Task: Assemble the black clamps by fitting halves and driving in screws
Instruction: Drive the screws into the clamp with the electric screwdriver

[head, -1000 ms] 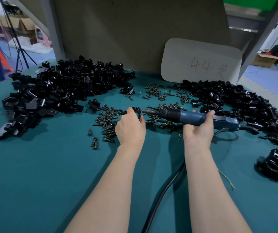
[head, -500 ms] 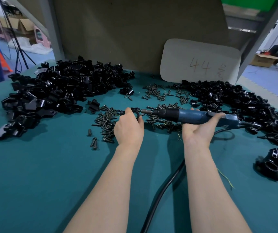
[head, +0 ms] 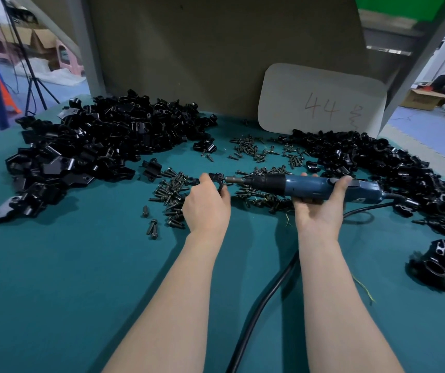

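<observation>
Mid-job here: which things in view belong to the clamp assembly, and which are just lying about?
In the job: clamp pinched in the left hand; blue electric screwdriver gripped in the right hand, bit at the clamp; loose screws; piles of black clamp halves.
Lying about: white card marked 44; yellow thread; tripod; cardboard box.

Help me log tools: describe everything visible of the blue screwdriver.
The screwdriver is powered, with a blue plastic-looking body, black front collar and metal bit. Held almost level, bit pointing left, its tip meets the clamp gripped by the left hand. The right hand holds it from beneath, fingers wrapped round. A black cable leaves its right end.
</observation>
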